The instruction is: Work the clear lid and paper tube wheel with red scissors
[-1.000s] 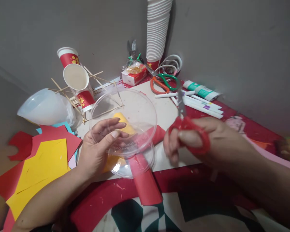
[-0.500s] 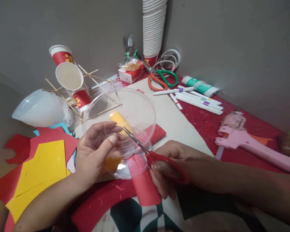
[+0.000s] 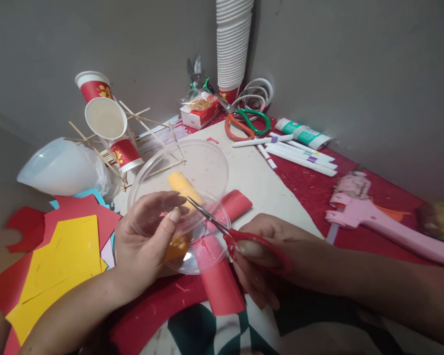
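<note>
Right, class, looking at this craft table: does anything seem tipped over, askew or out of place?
Yes: the red paper cups at the back left lie tipped among loose wooden sticks, unlike the upright cup stack. Red paper scraps litter the tablecloth.

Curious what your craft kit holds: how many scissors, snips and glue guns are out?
Scissors: 2 (red-handled scissors in the right hand, orange-and-green scissors by the wall)
Green-handled snips: 1
Pink glue gun: 1
Total: 4
Not counted: the clear plastic lid in the left hand.
</note>
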`<state>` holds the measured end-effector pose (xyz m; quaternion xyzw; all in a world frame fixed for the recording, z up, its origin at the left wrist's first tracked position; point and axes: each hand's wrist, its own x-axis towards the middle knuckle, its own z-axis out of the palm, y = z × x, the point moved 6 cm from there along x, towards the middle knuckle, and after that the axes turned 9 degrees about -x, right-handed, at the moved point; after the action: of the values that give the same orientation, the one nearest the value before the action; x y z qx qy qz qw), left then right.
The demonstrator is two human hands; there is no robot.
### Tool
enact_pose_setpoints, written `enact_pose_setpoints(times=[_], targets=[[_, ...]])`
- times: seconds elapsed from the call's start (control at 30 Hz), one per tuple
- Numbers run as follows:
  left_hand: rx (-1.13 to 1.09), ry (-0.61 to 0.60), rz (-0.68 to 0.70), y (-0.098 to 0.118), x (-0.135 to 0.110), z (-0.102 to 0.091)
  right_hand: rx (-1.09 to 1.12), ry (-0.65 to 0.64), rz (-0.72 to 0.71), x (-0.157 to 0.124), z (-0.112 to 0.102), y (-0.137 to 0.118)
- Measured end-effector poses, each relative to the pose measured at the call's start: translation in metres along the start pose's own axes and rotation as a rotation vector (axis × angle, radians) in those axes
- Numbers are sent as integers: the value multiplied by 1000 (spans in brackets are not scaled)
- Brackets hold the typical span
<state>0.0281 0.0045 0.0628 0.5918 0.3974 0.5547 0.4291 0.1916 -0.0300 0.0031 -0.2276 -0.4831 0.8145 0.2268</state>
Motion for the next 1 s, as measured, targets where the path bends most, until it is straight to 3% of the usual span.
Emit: enact_pose_setpoints(times=[0.53,0.8,1.0], targets=[[20,9,-42,-6,-2,1,-152,198,50,0,-3,-2],[-25,20,-117,-8,0,0,-372,257,51,-5,-4,-11],[-33,37,-130,-9,0,1,-278,274,62,-3,-7,-10]])
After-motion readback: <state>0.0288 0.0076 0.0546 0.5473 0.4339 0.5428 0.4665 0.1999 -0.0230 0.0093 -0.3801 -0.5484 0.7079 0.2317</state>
